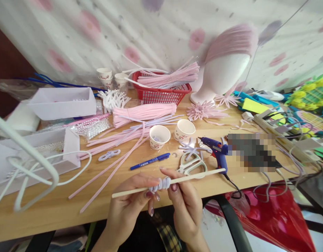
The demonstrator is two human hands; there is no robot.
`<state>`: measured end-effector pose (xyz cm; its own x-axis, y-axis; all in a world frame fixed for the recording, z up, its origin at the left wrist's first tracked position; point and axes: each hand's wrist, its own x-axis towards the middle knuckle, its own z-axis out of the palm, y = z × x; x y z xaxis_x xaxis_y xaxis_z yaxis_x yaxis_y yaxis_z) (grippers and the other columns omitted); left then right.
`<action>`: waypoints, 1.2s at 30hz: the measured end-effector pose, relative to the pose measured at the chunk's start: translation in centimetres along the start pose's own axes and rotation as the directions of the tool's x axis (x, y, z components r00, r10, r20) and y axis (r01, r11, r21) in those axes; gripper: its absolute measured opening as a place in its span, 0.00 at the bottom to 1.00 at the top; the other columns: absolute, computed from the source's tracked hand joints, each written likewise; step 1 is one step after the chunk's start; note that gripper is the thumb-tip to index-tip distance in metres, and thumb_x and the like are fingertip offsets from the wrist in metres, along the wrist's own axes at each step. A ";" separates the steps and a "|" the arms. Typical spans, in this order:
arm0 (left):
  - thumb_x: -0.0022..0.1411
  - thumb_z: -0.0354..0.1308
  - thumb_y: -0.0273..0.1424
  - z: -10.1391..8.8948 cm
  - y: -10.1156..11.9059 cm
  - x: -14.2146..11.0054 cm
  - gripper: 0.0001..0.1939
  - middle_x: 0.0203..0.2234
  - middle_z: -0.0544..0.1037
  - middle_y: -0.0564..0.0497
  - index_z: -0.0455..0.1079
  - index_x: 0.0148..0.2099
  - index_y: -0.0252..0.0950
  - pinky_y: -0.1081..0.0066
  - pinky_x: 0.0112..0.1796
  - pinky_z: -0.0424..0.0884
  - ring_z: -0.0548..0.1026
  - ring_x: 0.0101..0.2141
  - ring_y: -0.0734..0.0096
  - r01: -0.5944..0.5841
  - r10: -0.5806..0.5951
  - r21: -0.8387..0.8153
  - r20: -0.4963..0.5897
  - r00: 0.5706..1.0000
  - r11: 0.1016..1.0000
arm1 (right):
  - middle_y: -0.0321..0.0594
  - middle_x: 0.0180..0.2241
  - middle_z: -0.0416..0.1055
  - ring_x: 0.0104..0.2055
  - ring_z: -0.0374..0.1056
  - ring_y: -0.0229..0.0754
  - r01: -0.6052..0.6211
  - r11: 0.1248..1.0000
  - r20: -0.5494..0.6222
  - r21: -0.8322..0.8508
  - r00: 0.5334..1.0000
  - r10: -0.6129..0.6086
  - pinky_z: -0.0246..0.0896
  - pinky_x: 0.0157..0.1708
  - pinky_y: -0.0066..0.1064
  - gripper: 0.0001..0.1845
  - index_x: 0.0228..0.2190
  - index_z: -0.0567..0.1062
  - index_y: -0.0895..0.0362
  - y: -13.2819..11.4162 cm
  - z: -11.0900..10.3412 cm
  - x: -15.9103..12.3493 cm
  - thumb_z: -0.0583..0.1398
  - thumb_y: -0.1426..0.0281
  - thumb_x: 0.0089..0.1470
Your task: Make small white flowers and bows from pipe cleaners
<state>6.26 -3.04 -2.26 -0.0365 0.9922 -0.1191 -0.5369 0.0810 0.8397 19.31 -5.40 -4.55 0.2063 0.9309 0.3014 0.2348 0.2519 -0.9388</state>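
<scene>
Near the table's front edge, a pale wooden stick (200,176) lies slantwise across both my hands. A lavender pipe cleaner (165,182) is coiled in several turns around the stick's middle. My left hand (133,196) pinches the stick and the left end of the coil between thumb and fingers. With thumb and fingertips, my right hand (184,199) grips the coil's right end and the stick. Just beyond my hands are a blue marker pen (150,161) and pale-handled scissors (191,164). A looped lavender piece (109,155) rests farther left.
Two paper cups (159,137) stand mid-table, beside a blue glue gun (216,150). Pink pipe cleaners (144,113) lie bundled before a red basket (161,96). White boxes (63,105) sit left, a foam head (224,73) at the back, a power strip (271,131) right.
</scene>
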 end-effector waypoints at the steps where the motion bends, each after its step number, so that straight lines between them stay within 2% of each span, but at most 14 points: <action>1: 0.47 0.78 0.39 0.1 0.1 0.0 0.10 0.24 0.82 0.46 0.85 0.29 0.40 0.75 0.14 0.67 0.73 0.17 0.71 -0.016 0.016 -0.003 0.002 1.000 1.000 | 0.43 0.43 0.80 0.41 0.75 0.48 0.015 1.000 0.022 0.003 1.000 -0.015 0.69 0.48 0.41 0.15 0.48 0.82 0.47 0.0 -0.1 0.1 0.57 0.62 0.68; 3: 0.47 0.78 0.38 0.1 0.2 0.0 0.09 0.25 0.82 0.46 0.85 0.28 0.41 0.73 0.16 0.70 0.72 0.16 0.72 -0.043 0.043 0.008 0.004 0.999 0.999 | 0.43 0.38 0.80 0.37 0.74 0.46 0.044 0.999 0.065 0.012 0.997 -0.044 0.70 0.44 0.37 0.14 0.46 0.82 0.49 -0.2 -0.3 0.4 0.56 0.65 0.69; 6: 0.48 0.78 0.40 -0.3 0.2 0.0 0.11 0.27 0.83 0.44 0.84 0.28 0.39 0.69 0.20 0.75 0.76 0.20 0.67 -0.042 0.043 0.043 -0.012 0.999 0.998 | 0.41 0.34 0.79 0.35 0.73 0.44 0.046 0.998 0.152 0.049 0.987 -0.053 0.70 0.39 0.33 0.14 0.44 0.82 0.50 -0.9 -0.5 1.1 0.55 0.68 0.70; 9: 0.48 0.78 0.41 -0.6 0.3 -0.1 0.14 0.24 0.82 0.44 0.83 0.29 0.36 0.69 0.21 0.76 0.77 0.20 0.65 -0.011 0.014 0.073 -0.046 0.999 0.997 | 0.38 0.31 0.77 0.32 0.73 0.42 0.018 0.995 0.208 0.095 0.977 -0.038 0.68 0.37 0.31 0.14 0.41 0.82 0.50 -1.4 -0.7 1.5 0.55 0.68 0.70; 14: 0.50 0.77 0.41 -0.7 0.5 -0.1 0.15 0.21 0.81 0.49 0.80 0.33 0.36 0.72 0.24 0.78 0.77 0.20 0.69 0.008 -0.004 0.095 -0.045 0.999 0.995 | 0.38 0.29 0.72 0.31 0.67 0.42 -0.134 0.969 0.219 0.209 0.972 0.087 0.65 0.34 0.31 0.12 0.41 0.82 0.52 -0.5 -1.0 1.3 0.59 0.63 0.67; 16: 0.51 0.76 0.42 -0.8 0.5 -0.1 0.16 0.21 0.81 0.52 0.79 0.35 0.36 0.73 0.25 0.78 0.76 0.20 0.71 0.025 -0.020 0.094 -0.048 0.999 0.995 | 0.36 0.24 0.66 0.26 0.60 0.39 -0.224 0.935 0.208 0.276 0.963 0.170 0.59 0.28 0.30 0.16 0.39 0.81 0.55 0.1 -1.0 1.2 0.60 0.57 0.66; 18: 0.50 0.77 0.43 -0.8 0.5 -0.2 0.18 0.20 0.81 0.53 0.77 0.35 0.36 0.74 0.27 0.78 0.77 0.20 0.72 0.049 -0.044 0.095 -0.055 0.997 0.994 | 0.31 0.20 0.56 0.22 0.51 0.35 -0.316 0.887 0.215 0.335 0.943 0.255 0.50 0.23 0.29 0.23 0.35 0.80 0.58 0.5 -0.9 1.2 0.58 0.52 0.66; 21: 0.49 0.77 0.44 -1.0 0.5 -0.2 0.20 0.21 0.81 0.53 0.76 0.33 0.36 0.73 0.28 0.78 0.77 0.22 0.72 0.068 -0.063 0.111 -0.050 0.997 0.991 | 0.27 0.19 0.47 0.21 0.42 0.33 -0.396 0.843 0.270 0.363 0.911 0.312 0.40 0.21 0.29 0.27 0.32 0.77 0.59 0.7 -0.6 1.4 0.55 0.49 0.67; 24: 0.50 0.76 0.45 -1.2 0.7 -0.1 0.20 0.22 0.81 0.53 0.76 0.35 0.36 0.76 0.24 0.75 0.75 0.21 0.74 0.075 -0.071 0.137 -0.033 0.997 0.988 | 0.26 0.19 0.45 0.21 0.41 0.34 -0.370 0.861 0.268 0.349 0.920 0.286 0.38 0.22 0.30 0.24 0.31 0.76 0.58 0.9 -0.6 1.5 0.56 0.51 0.68; 28: 0.50 0.76 0.45 -1.6 0.9 0.1 0.20 0.21 0.81 0.53 0.76 0.35 0.36 0.80 0.21 0.70 0.73 0.19 0.77 0.086 -0.086 0.162 -0.011 0.996 0.983 | 0.28 0.21 0.46 0.22 0.42 0.34 -0.351 0.880 0.291 0.320 0.921 0.261 0.40 0.24 0.31 0.26 0.25 0.72 0.57 1.3 -0.9 1.4 0.56 0.52 0.68; 36: 0.52 0.75 0.43 -1.8 1.0 0.2 0.19 0.21 0.81 0.55 0.72 0.33 0.37 0.80 0.20 0.69 0.73 0.19 0.78 0.092 -0.098 0.134 0.040 0.994 0.987 | 0.29 0.20 0.50 0.22 0.44 0.35 -0.328 0.906 0.297 0.269 0.923 0.246 0.44 0.26 0.32 0.28 0.24 0.75 0.57 1.2 -1.0 1.5 0.55 0.52 0.69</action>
<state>4.19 -2.91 -2.40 0.0501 0.9824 -0.1798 -0.4203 0.1840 0.8885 20.84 -3.97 -5.05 -0.0344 0.9994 -0.0020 -0.1107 -0.0058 -0.9938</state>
